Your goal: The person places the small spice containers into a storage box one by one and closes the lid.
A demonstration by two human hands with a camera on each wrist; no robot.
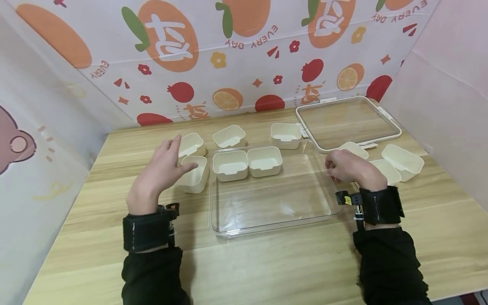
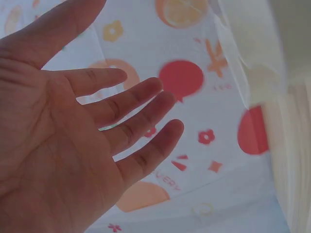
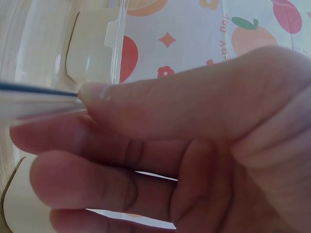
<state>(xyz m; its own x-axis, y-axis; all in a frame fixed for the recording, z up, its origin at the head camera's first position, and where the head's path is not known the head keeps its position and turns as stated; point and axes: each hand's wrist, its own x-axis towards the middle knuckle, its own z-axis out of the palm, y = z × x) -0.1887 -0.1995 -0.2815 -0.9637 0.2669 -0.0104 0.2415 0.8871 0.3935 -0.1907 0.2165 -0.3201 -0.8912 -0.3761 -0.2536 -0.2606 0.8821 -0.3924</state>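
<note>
A clear plastic box sits on the table in front of me. Inside its far left part stand two small cream bins, side by side. My right hand pinches the box's right rim between thumb and fingers; the right wrist view shows the thumb on the transparent edge. My left hand is raised with fingers spread, nothing in it. In the head view its thumb overlaps a cream bin left of the box. The left wrist view shows the bare palm.
Another cream bin stands farther back on the left. Behind the box are a tilted bin and an upright one. Several more, including a cream bin, lie at the right. A clear framed lid lies at the back right.
</note>
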